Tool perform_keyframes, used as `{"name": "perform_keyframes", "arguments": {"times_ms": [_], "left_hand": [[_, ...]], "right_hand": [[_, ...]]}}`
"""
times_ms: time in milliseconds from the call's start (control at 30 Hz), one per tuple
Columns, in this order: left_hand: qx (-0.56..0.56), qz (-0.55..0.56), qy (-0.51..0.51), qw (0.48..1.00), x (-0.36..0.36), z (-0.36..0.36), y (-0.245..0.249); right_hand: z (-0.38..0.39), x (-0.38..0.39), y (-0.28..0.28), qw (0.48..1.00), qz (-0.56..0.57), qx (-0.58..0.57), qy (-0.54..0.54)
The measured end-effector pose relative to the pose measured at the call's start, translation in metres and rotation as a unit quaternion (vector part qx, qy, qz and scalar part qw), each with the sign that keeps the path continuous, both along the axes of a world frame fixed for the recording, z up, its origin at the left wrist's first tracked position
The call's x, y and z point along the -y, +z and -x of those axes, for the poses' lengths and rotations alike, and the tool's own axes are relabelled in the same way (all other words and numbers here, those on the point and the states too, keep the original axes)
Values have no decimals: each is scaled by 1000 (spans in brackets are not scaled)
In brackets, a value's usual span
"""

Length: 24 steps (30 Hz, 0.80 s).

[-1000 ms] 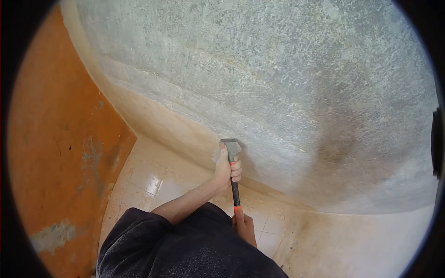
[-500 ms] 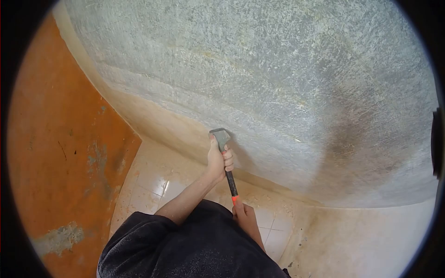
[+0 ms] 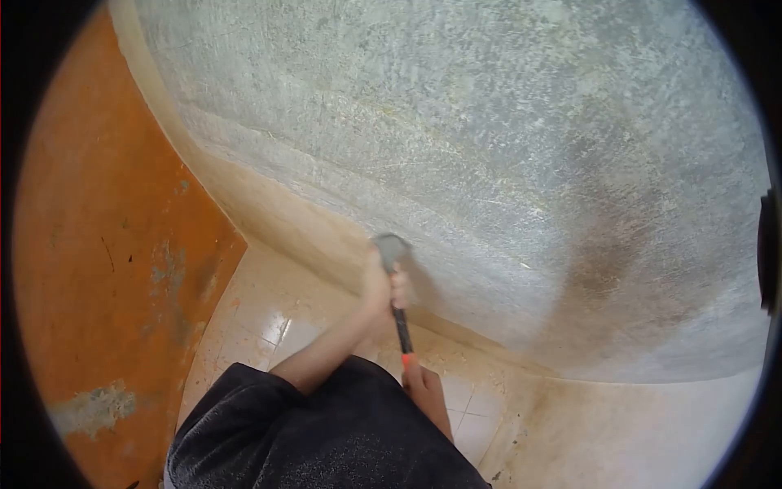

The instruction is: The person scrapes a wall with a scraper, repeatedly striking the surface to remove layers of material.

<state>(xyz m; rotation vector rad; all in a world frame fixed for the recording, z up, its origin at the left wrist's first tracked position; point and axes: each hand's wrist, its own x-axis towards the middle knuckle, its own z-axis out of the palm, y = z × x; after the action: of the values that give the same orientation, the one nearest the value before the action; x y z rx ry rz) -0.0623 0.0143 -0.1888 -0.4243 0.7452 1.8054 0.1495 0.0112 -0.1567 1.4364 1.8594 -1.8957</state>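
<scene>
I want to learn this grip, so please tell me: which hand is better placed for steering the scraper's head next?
Probably the left hand: it grips the scraper close to its head, near the wall. The right hand holds the opposite end.

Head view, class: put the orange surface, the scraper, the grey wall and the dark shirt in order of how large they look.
1. Grey wall
2. Orange surface
3. Dark shirt, though its nearness to the camera enlarges it
4. Scraper, partly covered
</scene>
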Motion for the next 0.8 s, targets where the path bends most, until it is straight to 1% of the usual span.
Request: {"name": "perform_keyframes", "arguments": {"times_ms": [67, 100, 133, 200, 233, 267, 333, 367, 400, 433, 467, 500, 533, 600, 633, 667, 700, 733, 767, 800], "left_hand": [[-79, -7, 21, 997, 12, 20, -10], [-79, 12, 25, 997, 9, 18, -12], [-84, 10, 20, 996, 5, 12, -9], [-42, 6, -6, 999, -4, -9, -6], [-31, -13, -26, 999, -8, -18, -11], [-27, -9, -25, 999, -3, -18, -15], [-34, 30, 41, 998, -2, 3, -2], [-53, 4, 47, 997, 8, 22, -6], [-56, 7, 44, 997, 8, 22, -7], [-57, 37, 59, 996, 5, 20, -7], [-57, 66, 74, 993, 3, 17, -6], [-27, 52, 59, 997, -1, 8, -7], [-24, 50, 63, 996, -7, 2, -3], [-23, 9, -17, 1000, -7, -12, 6], [0, 38, 21, 999, -6, -6, 17], [-2, 35, 21, 999, -3, 10, 15], [-33, 34, 59, 997, 6, 28, 9], [-63, 35, 95, 993, 12, 37, 1], [-70, 35, 98, 992, 12, 38, -7], [-72, 38, 99, 992, 12, 35, -3]], "right_hand": [[16, 7, -9, 999, -10, -45, 23], [8, 11, -27, 997, 0, -73, -3], [2, 12, -24, 997, -2, -78, -8], [-12, 7, -14, 997, 46, -15, -60], [-14, 7, -14, 997, 50, -12, -57], [-16, 6, -13, 998, 34, -11, -45], [-1, -1, -12, 999, 13, -19, -37], [14, -3, -11, 999, 4, -37, -6], [23, -2, -12, 998, -3, -55, 25], [21, -1, -13, 998, -1, -58, 26], [14, 0, -16, 998, 4, -55, 4], [6, 1, -17, 999, 9, -48, -20], [1, 0, -14, 999, 7, -46, -15], [-12, 5, -2, 994, 58, -14, -88], [-2, 4, 1, 994, 58, -15, -89], [18, -2, 5, 999, 19, -13, -41], [30, -4, 6, 1000, -17, -12, 5], [30, -3, 0, 1000, -14, -13, 2], [30, -2, -10, 999, -17, -40, 6], [31, -1, -16, 997, -23, -70, 12]]}}
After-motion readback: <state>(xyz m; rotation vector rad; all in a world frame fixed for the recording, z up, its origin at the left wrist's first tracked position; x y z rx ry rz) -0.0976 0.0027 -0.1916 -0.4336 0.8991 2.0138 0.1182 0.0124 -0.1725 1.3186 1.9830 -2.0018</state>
